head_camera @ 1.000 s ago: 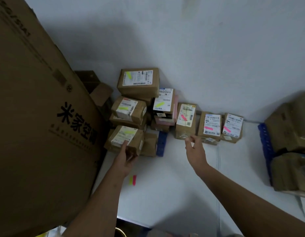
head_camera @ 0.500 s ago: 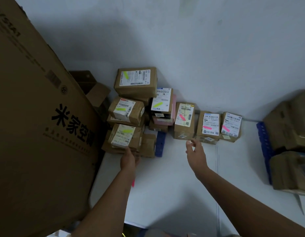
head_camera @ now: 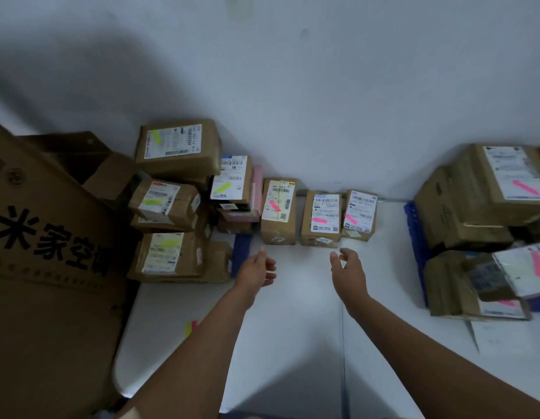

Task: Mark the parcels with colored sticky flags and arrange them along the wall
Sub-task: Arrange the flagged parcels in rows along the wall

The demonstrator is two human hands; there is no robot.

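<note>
Parcels (head_camera: 279, 211) stood along the wall (head_camera: 323, 101), pink-flagged; they looked light, stiff cardboard, best gripped by opposite sides. My left hand (head_camera: 256, 272) and right hand (head_camera: 347, 272) hovered spread, holding nothing.

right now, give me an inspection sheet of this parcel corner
surface: white table, wall behind.
job's things: yellow-flagged parcels stacked left; three pink-flagged parcels in a row at the wall; pink-flagged stack at right; sticky flags by the left forearm.
clutter: blue item beside the yellow stack.
grips: left hand and right hand open, holding nothing, short of the row.
cables: nothing seen.
surroundings: large printed carton on the left.
</note>
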